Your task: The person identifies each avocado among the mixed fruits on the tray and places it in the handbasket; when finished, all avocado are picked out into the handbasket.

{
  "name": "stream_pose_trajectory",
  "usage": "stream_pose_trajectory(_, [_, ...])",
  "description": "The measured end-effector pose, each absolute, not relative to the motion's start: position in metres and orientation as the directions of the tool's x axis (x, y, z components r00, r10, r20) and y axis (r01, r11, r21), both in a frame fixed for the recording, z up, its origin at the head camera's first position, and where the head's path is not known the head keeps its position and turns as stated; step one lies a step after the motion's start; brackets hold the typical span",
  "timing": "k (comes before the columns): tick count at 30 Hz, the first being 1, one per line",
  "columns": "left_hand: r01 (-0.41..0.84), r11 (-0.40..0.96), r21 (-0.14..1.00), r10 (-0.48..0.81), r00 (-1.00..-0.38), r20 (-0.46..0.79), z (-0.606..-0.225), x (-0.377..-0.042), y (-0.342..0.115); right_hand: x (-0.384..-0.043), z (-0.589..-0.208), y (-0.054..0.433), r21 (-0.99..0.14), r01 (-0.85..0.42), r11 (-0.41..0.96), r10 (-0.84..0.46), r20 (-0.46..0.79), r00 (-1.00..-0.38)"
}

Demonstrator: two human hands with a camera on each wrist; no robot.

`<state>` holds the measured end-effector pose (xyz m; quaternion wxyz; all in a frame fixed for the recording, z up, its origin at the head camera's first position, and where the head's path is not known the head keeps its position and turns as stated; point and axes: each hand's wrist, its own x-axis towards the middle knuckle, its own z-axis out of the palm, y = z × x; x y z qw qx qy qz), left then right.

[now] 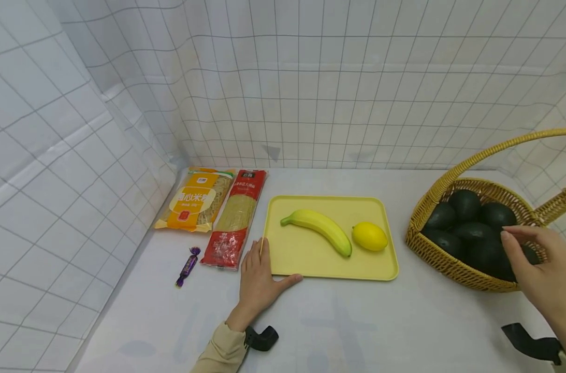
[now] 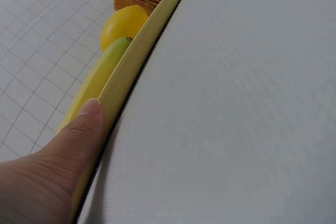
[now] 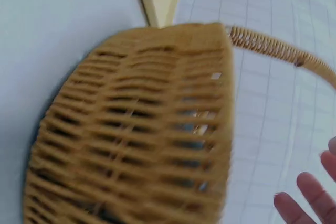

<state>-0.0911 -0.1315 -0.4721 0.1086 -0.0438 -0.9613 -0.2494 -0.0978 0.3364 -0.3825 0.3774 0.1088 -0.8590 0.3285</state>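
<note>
At the near left corner of the yellow tray (image 1: 320, 265), my left hand (image 1: 257, 280) touches the edge with fingers spread along the left side. Its thumb (image 2: 86, 124) lies against the front rim in the left wrist view. On the tray are a banana (image 1: 321, 228) and a lemon (image 1: 369, 237). My right hand (image 1: 546, 259) hovers over the near right side of a wicker basket (image 1: 469, 277), fingers loosely bent and holding nothing. Several dark green avocados (image 1: 474, 233) fill the basket; the hand hides part of them. In the right wrist view, fingertips (image 3: 310, 187) show beyond the basket's wall.
Left of the tray lie a red noodle packet (image 1: 236, 217) and an orange pasta bag (image 1: 196, 199). A purple wrapped candy (image 1: 188, 267) sits in front of them. The basket's tall handle (image 1: 497, 150) arches over its opening. White gridded sheeting (image 1: 338, 93) encloses the table.
</note>
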Motion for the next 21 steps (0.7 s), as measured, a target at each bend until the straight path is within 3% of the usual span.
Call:
stream_pose_trajectory(9, [0.146, 0.870, 0.471, 0.025, -0.967, 0.255, -0.474, -0.090, -0.133, -0.098, -0.362, 0.298, -0.357, -0.629, 0.690, -0.029, 0.856, -0.517])
stream_pose_trajectory(14, [0.128, 0.867, 0.482, 0.019, -0.974, 0.225, -0.473, -0.090, -0.134, -0.098, -0.351, 0.263, -0.317, -0.764, 0.563, -0.081, 0.898, -0.433])
stream_pose_trajectory(21, [0.142, 0.859, 0.492, 0.031, -0.974, 0.226, -0.474, -0.090, -0.131, -0.098, -0.344, 0.224, -0.242, -0.865, 0.439, -0.205, 0.911, -0.359])
